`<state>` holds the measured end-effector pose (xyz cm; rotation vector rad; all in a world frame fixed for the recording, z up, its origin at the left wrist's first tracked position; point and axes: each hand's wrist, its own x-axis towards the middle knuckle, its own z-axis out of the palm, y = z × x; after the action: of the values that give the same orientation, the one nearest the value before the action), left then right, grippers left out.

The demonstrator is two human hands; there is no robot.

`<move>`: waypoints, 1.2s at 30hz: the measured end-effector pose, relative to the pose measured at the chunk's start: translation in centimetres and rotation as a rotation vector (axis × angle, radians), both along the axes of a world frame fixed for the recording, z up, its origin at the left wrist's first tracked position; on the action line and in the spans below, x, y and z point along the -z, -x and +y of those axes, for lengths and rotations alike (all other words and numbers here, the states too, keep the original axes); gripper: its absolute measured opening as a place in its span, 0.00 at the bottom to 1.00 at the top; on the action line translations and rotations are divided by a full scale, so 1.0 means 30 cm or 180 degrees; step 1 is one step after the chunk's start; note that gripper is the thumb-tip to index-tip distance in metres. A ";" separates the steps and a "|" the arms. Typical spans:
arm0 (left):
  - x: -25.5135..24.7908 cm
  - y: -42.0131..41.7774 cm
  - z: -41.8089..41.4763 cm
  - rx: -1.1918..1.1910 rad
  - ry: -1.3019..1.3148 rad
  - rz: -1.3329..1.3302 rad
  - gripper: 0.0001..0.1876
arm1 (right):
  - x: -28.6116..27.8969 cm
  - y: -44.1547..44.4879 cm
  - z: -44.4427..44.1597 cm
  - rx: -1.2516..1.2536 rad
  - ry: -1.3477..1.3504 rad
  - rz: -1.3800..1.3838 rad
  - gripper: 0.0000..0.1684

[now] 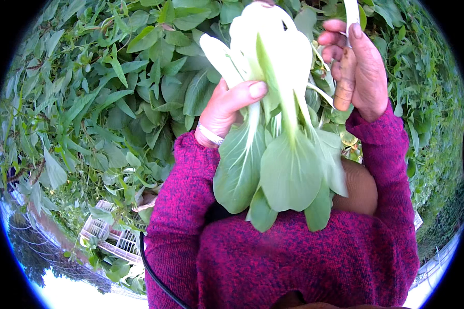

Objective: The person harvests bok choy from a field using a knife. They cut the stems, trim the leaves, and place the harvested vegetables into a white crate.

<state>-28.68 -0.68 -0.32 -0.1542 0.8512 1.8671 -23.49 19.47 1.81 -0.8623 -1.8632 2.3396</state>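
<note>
My left hand [232,106] grips a head of bok choy [270,54], thumb across the front of its pale stalks. The plant hangs upside down: its white base is at the top of the view and its broad green leaves fall towards my lap. Glare washes out much of the stalks. To the right, my right hand [361,69] holds a cutting tool by its wooden handle [345,83]. A narrow, bright blade [352,15] rises past my thumb and leaves the view at the top, so its tip is hidden. The tool is beside the bok choy, apart from its base.
Dense leafy plants [112,89] surround me in front and at both sides. A pale slatted plastic crate [120,245] with greens around it stands behind me at the lower left. A black cable [154,274] runs along my left sleeve. My bent knee [355,187] shows behind the leaves.
</note>
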 end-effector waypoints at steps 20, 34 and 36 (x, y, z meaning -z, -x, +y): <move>0.086 -0.124 -0.042 -0.0870 -0.0297 0.1706 0.67 | 0.091 -0.215 -0.237 -0.0370 0.0592 0.0059 0.61; -0.395 -0.352 -0.304 -0.0245 0.0968 0.1153 0.50 | -0.393 -0.398 -0.249 -0.1009 -0.2959 0.1261 0.12; -0.445 -0.403 -0.333 -0.0249 0.0996 0.1185 0.49 | -0.481 -0.411 -0.252 -0.1788 -0.4008 0.2165 0.18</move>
<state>-16.61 -10.66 13.04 -0.0319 1.4116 1.8533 -11.15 11.92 16.22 0.5492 -2.6381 0.8232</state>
